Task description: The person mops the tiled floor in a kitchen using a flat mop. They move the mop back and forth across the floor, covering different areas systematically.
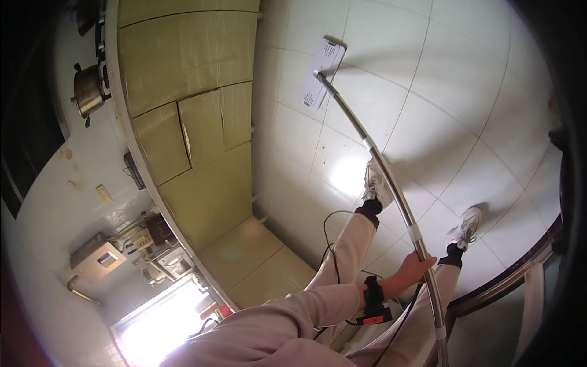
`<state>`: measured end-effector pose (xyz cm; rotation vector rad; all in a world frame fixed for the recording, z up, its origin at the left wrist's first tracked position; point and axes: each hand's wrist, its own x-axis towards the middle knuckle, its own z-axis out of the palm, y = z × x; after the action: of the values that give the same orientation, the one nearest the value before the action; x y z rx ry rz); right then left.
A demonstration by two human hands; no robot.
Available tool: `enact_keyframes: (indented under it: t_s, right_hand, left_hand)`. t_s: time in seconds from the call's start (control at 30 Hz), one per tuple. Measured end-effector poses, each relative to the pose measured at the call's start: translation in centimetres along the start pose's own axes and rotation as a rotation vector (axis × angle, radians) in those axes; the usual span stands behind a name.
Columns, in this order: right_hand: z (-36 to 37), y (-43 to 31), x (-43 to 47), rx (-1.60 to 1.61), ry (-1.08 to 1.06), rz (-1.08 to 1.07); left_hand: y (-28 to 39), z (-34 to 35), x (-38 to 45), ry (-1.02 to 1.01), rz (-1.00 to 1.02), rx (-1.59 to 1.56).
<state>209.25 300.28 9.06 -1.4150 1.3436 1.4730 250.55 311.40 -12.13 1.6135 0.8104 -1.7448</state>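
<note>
My left hand (412,270) is wrapped around the shiny metal pole (394,188) of a flat mop, thumb along its far side. The pole slants away from me past my shoes to a pale rectangular mop head (314,94), which lies on the tiled floor (357,87) near the base cabinets. White collars join the pole's sections. A black strap with a small device (373,316) sits on my left wrist, and a black cable (335,261) loops beside my leg. My right hand is out of view; the pole's near end runs past the lower picture edge.
Yellow-green cabinets (206,197) line the left under a counter with a steel pot (89,91) on a stove. A wall-mounted box (98,259) hangs near a bright window (160,321). Dark specks (324,160) dot the floor by my shoe (373,181). A metal-framed edge (504,286) curves at right.
</note>
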Motion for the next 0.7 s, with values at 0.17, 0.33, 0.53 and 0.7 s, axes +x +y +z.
enact_keyframes:
  t_s: [0.17, 0.33, 0.53, 0.7]
  right_hand:
    - [-5.5, -12.1, 0.6, -0.051, -0.082, -0.096]
    - [-8.6, -29.8, 0.6, 0.387, -0.041, -0.657]
    - [-9.6, -35.1, -2.7, 0.419, 0.017, -0.634]
    - [-8.4, -25.6, -6.1, 0.351, -0.018, -0.453]
  left_hand:
    - [6.3, -5.1, 1.7, 0.355, 0.253, -0.099]
    - [17.7, -14.6, 1.7, 0.43, 0.566, -0.457]
    - [22.2, -16.1, 0.4, 0.611, 0.447, -0.249]
    - [16.9, -11.0, -0.7, 0.472, 0.384, 0.024]
